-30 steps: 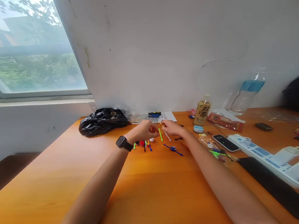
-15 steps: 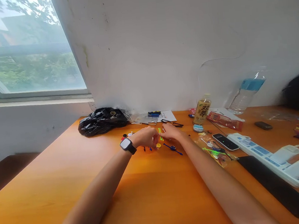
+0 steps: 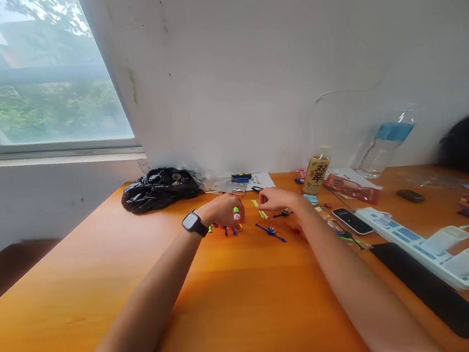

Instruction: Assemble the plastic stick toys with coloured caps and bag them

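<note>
My left hand (image 3: pixel 223 211), with a black watch on its wrist, is curled above the table. Its fingers are closed on small green and white plastic pieces (image 3: pixel 236 213) at the fingertips. My right hand (image 3: pixel 279 199) is pinched, its fingertips at a slim yellow-green arrow (image 3: pixel 260 210). A blue arrow spinner (image 3: pixel 271 231) lies on the table between my forearms. A dark spinner (image 3: pixel 282 213) lies beneath my right hand. Under my left hand are small red, black and blue pieces (image 3: pixel 230 231), partly hidden by it.
A black plastic bag (image 3: pixel 159 190) lies at the back left, near papers (image 3: pixel 262 180). Standing to the right are a drink bottle (image 3: pixel 316 172) and a clear water bottle (image 3: pixel 385 147). A phone-like device (image 3: pixel 352 221), power strip (image 3: pixel 415 247) and black mat (image 3: pixel 432 290) lie at the right.
My right hand has moved slightly right, and the yellow-green arrow now lies tilted and further right. Green and white pieces now show at my left fingertips.
</note>
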Demonstrator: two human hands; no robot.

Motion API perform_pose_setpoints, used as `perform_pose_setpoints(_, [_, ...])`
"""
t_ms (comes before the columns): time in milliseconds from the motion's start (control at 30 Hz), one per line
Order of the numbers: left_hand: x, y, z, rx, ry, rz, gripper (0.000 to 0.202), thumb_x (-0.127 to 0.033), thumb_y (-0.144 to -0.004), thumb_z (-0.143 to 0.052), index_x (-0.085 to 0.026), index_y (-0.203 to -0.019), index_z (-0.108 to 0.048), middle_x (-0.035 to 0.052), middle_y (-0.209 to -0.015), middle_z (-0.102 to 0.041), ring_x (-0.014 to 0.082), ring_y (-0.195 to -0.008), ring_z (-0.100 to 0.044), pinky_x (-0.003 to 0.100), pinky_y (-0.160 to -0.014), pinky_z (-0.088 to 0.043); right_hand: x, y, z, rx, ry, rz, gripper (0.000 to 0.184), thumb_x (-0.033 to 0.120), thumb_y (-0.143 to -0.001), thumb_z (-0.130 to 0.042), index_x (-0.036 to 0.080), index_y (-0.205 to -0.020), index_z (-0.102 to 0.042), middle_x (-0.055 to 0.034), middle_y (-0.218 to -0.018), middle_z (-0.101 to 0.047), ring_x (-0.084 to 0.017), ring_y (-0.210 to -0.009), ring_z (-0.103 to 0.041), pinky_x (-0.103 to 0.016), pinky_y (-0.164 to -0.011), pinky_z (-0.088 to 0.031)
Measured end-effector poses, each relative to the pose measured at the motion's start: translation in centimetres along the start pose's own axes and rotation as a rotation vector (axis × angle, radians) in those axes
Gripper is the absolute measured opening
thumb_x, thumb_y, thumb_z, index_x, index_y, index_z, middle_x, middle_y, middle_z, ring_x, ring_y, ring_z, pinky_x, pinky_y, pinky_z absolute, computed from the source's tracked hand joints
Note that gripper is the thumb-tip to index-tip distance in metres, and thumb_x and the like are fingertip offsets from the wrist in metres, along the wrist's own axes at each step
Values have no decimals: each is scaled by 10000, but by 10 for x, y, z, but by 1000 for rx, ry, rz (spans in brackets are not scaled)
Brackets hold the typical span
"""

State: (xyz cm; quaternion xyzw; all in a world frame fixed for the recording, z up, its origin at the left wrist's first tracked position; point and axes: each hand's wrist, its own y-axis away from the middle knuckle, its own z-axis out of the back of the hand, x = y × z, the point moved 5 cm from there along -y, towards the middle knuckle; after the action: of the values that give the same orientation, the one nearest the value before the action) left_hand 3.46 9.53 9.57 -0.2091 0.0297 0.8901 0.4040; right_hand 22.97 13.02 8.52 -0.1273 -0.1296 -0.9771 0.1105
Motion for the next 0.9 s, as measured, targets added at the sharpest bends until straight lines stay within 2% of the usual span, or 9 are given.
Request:
perform_pose_setpoints(67, [-2, 2, 2, 25, 0, 1, 204, -223, -640, -871, -237, -830, -799, 29, -891, -769, 159, -663, -689, 233, -611, -486, 2, 11, 2, 168, -9, -1, 338, 436, -687, -885, 200, -800, -672, -60, -771, -731, -219, -675, -687, -287, -590, -461])
perform_pose_setpoints(167, [-2, 4, 4, 32, 2, 45, 170, -264, -679, -865, -227, -827, -789, 29, -765, -751, 168, -634, -687, 235, -618, -493, 5, 26, -8, 428, -25, -66, 504, 432, -478, -986, 192, -794, -674, -45, -728, -728, -240, -661, -711, -301, -580, -505])
perform_pose_setpoints(267, [0, 5, 5, -4, 17, 64, 136, -269, -695, -855, -240, -811, -789, 22, -720, -744, 183, -665, -704, 240, -656, -511, 8, 29, -19, 534, -35, -103, 525, 378, -374, -1004, 178, -727, -672, -48, -686, -720, -250, -674, -717, -302, -578, -521])
perform_pose_setpoints(333, [1, 5, 5, -23, 22, 55, 131, -261, -698, -851, -246, -814, -792, 27, -738, -755, 192, -697, -715, 247, -680, -520, 9, 27, -23, 525, -35, -89, 475, 337, -389, -990, 183, -692, -658, -41, -665, -712, -242, -666, -707, -302, -586, -519])
perform_pose_setpoints(500, [6, 3, 4, -31, -12, 48, 131, -261, -718, -838, -252, -844, -805, 35, -783, -771, 214, -759, -730, 262, -723, -529, 10, 20, -17, 376, 8, 7, 269, 277, -556, -882, 205, -636, -635, -15, -623, -673, -208, -601, -646, -298, -566, -454])
perform_pose_setpoints(733, [14, -1, 3, -97, -105, 14, 292, -352, -834, -767, -241, -1101, -804, 70, -1032, -798, 234, -950, -730, 263, -840, -521, 13, 17, -14, 322, -18, 69, 308, 307, -538, -903, 213, -635, -626, 2, -597, -655, -196, -592, -629, -279, -549, -406])
perform_pose_setpoints(900, [10, 0, 6, -119, -76, 24, 302, -344, -859, -744, -226, -1132, -797, 79, -1065, -791, 238, -932, -731, 278, -818, -528, 17, 1, -22, 170, -55, 132, 286, 311, -611, -892, 218, -710, -640, -22, -729, -699, -202, -664, -644, -277, -558, -389])
